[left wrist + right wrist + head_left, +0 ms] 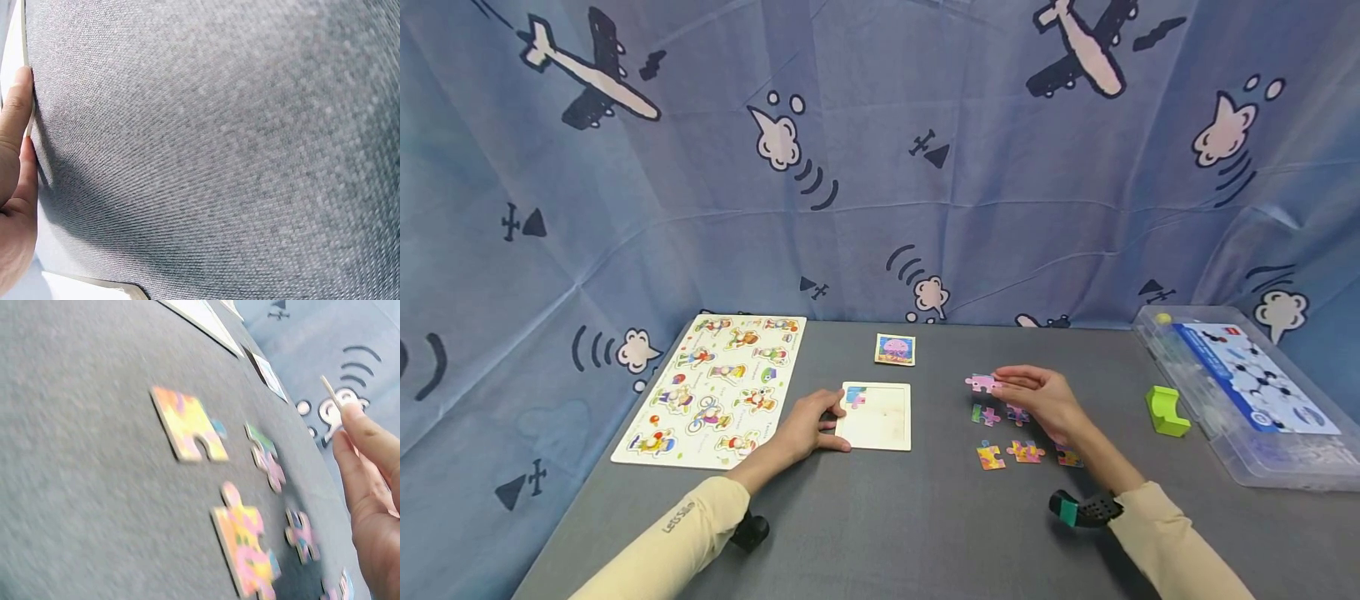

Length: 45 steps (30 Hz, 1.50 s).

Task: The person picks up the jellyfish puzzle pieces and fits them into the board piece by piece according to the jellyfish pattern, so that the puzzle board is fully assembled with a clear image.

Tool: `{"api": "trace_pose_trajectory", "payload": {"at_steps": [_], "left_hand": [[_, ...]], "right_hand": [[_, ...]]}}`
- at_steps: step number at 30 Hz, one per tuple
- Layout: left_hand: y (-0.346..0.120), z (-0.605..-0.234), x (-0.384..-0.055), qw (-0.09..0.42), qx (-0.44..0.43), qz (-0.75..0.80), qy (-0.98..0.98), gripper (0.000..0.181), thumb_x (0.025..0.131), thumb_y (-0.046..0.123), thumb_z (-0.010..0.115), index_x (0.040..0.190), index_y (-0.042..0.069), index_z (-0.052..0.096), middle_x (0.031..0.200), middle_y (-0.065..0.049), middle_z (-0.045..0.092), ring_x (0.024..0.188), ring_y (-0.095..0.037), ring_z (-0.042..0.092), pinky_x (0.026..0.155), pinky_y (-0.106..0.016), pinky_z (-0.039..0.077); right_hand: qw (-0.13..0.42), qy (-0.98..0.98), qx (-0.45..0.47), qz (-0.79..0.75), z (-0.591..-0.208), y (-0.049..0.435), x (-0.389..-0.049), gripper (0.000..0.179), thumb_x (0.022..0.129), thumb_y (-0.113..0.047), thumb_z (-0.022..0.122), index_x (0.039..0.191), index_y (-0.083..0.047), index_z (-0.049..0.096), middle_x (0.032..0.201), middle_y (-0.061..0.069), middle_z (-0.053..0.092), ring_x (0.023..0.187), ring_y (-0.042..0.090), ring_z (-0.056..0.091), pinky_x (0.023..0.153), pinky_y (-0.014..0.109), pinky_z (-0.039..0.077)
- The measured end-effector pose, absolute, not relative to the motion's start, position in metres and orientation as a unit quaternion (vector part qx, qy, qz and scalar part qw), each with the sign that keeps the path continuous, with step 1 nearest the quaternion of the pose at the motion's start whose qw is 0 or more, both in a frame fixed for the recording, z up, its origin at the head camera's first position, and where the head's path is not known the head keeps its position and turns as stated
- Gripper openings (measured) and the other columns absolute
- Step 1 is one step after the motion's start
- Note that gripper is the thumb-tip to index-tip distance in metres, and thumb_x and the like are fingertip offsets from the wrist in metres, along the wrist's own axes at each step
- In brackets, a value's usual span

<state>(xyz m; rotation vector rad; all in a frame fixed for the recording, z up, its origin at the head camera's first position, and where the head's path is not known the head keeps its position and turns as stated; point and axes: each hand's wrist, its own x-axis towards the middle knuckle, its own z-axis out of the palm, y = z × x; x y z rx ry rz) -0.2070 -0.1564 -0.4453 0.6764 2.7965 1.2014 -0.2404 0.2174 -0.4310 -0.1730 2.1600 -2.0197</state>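
Observation:
My left hand (808, 425) rests at the left edge of a small white puzzle tray (883, 423), its fingers and thumb spread along the rim. Joined pieces, blue and pink, fill the tray's upper left corner (855, 397). In the left wrist view, straight digits (17, 106) touch the tray's edge. My right hand (1037, 400) pinches a pink puzzle piece (981, 382) between its fingertips, raised above the table; the right wrist view shows this piece edge-on (332, 392). Below it lie several loose pieces, among them a yellow one (990, 456) and a pink-and-yellow one (1026, 452).
A large white board with cartoon figures (722, 372) lies at the left. A small jellyfish picture card (895, 350) is behind the tray. To the right are a green curved block (1167, 412) and a clear plastic case (1240, 467). A blue printed curtain (865, 233) hangs behind.

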Motion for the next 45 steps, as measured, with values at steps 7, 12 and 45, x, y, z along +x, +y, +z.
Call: {"api": "trace_pose_trajectory", "payload": {"at_steps": [7,12,45], "left_hand": [[-0.157,-0.443,-0.205,0.001,0.223,0.380,0.898,0.065,0.066,0.006,0.086,0.122,-0.012,0.056,0.102,-0.016,0.060,0.101,-0.032,0.059,0.079,-0.031,0.057],[-0.158,-0.443,-0.204,-0.003,0.226,0.380,0.897,0.078,0.065,0.006,0.087,0.129,-0.017,0.048,0.099,-0.015,0.060,0.099,-0.031,0.059,0.080,-0.031,0.057],[-0.158,-0.448,-0.209,0.002,0.222,0.379,0.898,0.041,0.068,0.011,0.086,0.098,-0.004,0.062,0.111,-0.018,0.059,0.104,-0.032,0.058,0.078,-0.028,0.057]], "right_hand": [[0.093,0.711,-0.078,-0.693,-0.431,0.200,-0.237,0.047,0.084,0.000,0.072,0.124,0.015,0.051,0.102,-0.004,0.070,0.092,0.006,0.066,0.082,0.024,0.056],[0.092,0.703,-0.074,-0.702,-0.432,0.190,-0.235,0.047,0.082,0.000,0.074,0.122,0.014,0.053,0.102,-0.003,0.070,0.093,0.007,0.066,0.081,0.024,0.056],[0.084,0.655,-0.079,-0.746,-0.450,0.126,-0.249,0.046,0.079,0.016,0.069,0.121,0.021,0.051,0.104,0.008,0.069,0.090,0.010,0.067,0.081,0.029,0.057]]}}
